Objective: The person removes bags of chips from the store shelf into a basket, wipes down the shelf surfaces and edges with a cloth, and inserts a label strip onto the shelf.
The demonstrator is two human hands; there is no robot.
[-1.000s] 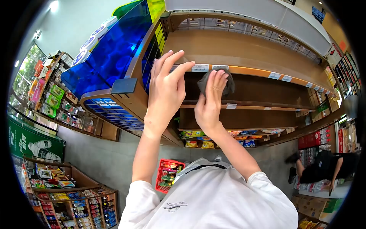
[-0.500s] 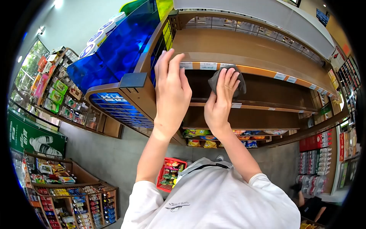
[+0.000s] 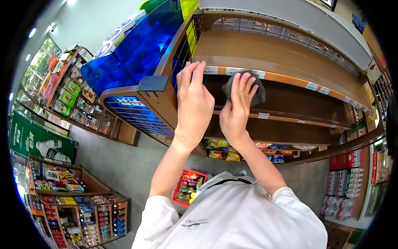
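My right hand point(image 3: 238, 112) presses a dark grey cloth point(image 3: 259, 94) against the orange front edge of the upper brown shelf point(image 3: 265, 50), over the price labels. My left hand point(image 3: 194, 103) is at the left end of that shelf edge, by the side frame, its fingers bent at the edge. Whether those fingertips grip the edge cannot be made out. Below the hands, a darker lower shelf point(image 3: 298, 101) shows bare brown board.
Blue translucent panel point(image 3: 137, 54) and dark corner cap point(image 3: 152, 84) stand left of my left hand. Snack bags point(image 3: 233, 157) fill the bottom shelf. A red basket point(image 3: 180, 199) with packages is on the floor near my feet. Bottled water packs point(image 3: 338, 207) stand at right.
The view has shifted, so the shelves sit further right. My left hand's spread fingers have bent and drawn together at the shelf edge. The cloth has moved slightly along the labels. The person at right has left view.
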